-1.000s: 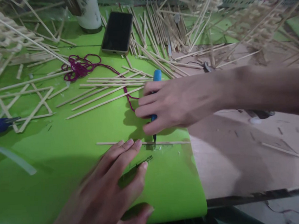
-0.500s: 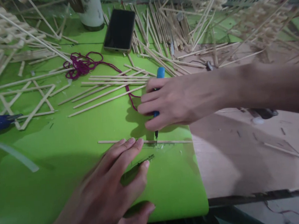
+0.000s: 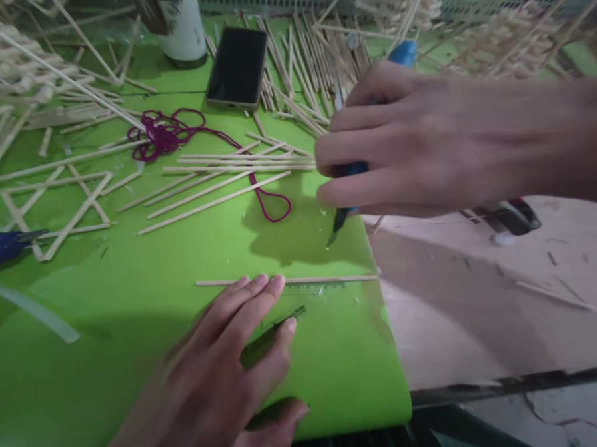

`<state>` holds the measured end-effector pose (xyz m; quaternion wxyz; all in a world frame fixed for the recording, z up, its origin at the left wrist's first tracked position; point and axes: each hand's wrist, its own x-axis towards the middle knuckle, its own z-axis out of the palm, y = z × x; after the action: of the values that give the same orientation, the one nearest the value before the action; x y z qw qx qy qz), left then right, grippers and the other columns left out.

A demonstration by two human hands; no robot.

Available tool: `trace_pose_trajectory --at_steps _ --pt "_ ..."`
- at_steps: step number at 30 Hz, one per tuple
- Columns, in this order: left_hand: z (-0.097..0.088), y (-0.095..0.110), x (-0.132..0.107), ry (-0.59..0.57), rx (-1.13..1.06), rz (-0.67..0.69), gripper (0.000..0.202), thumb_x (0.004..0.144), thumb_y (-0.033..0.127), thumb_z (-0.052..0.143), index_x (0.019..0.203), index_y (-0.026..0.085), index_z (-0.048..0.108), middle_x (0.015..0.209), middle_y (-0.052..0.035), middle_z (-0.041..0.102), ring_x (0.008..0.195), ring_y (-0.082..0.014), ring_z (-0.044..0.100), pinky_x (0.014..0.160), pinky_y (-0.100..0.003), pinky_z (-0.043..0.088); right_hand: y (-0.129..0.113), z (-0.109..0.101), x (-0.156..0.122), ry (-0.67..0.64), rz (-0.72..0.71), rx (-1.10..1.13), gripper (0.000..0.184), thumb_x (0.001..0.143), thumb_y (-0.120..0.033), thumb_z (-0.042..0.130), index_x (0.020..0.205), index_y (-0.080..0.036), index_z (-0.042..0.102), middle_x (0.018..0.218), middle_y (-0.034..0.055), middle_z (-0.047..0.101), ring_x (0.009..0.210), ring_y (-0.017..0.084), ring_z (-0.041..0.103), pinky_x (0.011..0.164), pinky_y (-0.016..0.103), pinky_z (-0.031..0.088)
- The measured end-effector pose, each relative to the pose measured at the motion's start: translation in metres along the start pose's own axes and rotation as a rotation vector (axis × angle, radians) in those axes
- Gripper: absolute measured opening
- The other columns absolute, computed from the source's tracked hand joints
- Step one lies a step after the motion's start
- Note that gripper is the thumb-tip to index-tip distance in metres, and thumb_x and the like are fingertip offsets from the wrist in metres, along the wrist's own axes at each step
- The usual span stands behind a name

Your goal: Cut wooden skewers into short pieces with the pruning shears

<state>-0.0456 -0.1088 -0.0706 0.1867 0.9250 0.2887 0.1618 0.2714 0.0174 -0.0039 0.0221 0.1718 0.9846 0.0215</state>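
My left hand [image 3: 230,354] lies with its fingers stretched out, the fingertips pressing a thin wooden stick [image 3: 331,279] down on the green mat [image 3: 337,381]. Its thumb is spread apart. Along the stick shows a clear ruler [image 3: 312,288] with dark markings, partly covered by this hand. My right hand [image 3: 389,145] is closed around a blue craft knife [image 3: 358,169], above the mat's right part. The knife's blade points down and to the left, apart from the stick. Several loose sticks [image 3: 217,194] lie beyond my left hand.
A tangle of purple yarn [image 3: 161,134], a phone [image 3: 237,66] and a bottle [image 3: 182,29] stand or lie farther back. On the left are a star-shaped stick frame [image 3: 57,203], a blue-handled tool [image 3: 4,249] and a whitish strip [image 3: 33,311]. The wooden tabletop [image 3: 458,322] extends right.
My right hand has lifted the knife off the stick and moved up and to the right. The purple yarn loop now shows. My left hand stays on the stick.
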Motion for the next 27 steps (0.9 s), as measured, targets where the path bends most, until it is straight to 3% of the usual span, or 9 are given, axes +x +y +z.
trace_pose_trajectory --at_steps 3,6,8,12,17,27 --pt "0.002 -0.003 -0.004 0.001 0.002 0.023 0.043 0.093 0.030 0.073 0.133 0.018 0.063 0.162 -0.0129 0.049 0.153 -0.0313 0.045 0.122 -0.047 0.049 -0.020 0.001 -0.022 0.014 0.096 0.048 0.051 0.114 -0.041 0.030 0.102 -0.017 0.073 0.094 -0.0031 0.070 0.082 0.011 0.059 0.086 0.047 0.044" --pt "0.004 -0.006 -0.006 -0.020 0.025 0.030 0.048 0.094 0.031 0.071 0.139 0.018 0.061 0.165 -0.0140 0.045 0.155 -0.0328 0.041 0.122 -0.049 0.049 -0.055 0.014 -0.032 0.057 0.138 0.157 0.033 0.113 -0.034 0.044 0.103 -0.022 0.072 0.085 -0.0010 0.069 0.072 0.014 0.058 0.078 0.041 0.050" --pt "0.003 -0.006 -0.006 -0.027 0.042 0.045 0.049 0.094 0.031 0.071 0.139 0.016 0.061 0.164 -0.0167 0.044 0.156 -0.0344 0.039 0.122 -0.052 0.048 -0.080 0.023 -0.031 0.097 0.153 0.220 0.025 0.111 -0.027 0.048 0.110 -0.022 0.072 0.082 0.0001 0.067 0.071 0.017 0.058 0.076 0.041 0.051" --pt "-0.004 -0.004 -0.005 -0.013 0.033 0.037 0.045 0.093 0.027 0.073 0.136 0.015 0.064 0.161 -0.0176 0.047 0.156 -0.0339 0.038 0.124 -0.052 0.045 -0.115 0.034 -0.018 0.127 0.164 0.302 0.031 0.110 -0.019 0.045 0.131 -0.013 0.068 0.086 0.0033 0.069 0.074 0.020 0.061 0.073 0.042 0.048" --pt "-0.009 -0.002 -0.006 -0.033 0.023 -0.049 0.049 0.096 0.032 0.073 0.143 0.023 0.061 0.161 -0.0102 0.050 0.154 -0.0288 0.042 0.129 -0.048 0.038 -0.122 0.037 -0.012 0.155 0.202 0.318 0.035 0.114 -0.027 0.040 0.127 -0.011 0.069 0.084 0.0059 0.071 0.074 0.020 0.062 0.075 0.039 0.042" --pt "-0.014 -0.009 -0.012 -0.022 0.140 -0.061 0.045 0.096 0.034 0.072 0.137 0.017 0.064 0.156 -0.0150 0.054 0.149 -0.0320 0.047 0.126 -0.051 0.041 -0.122 0.040 -0.010 0.183 0.231 0.363 0.034 0.113 -0.029 0.043 0.130 -0.011 0.067 0.089 0.0054 0.071 0.076 0.020 0.061 0.079 0.039 0.040"
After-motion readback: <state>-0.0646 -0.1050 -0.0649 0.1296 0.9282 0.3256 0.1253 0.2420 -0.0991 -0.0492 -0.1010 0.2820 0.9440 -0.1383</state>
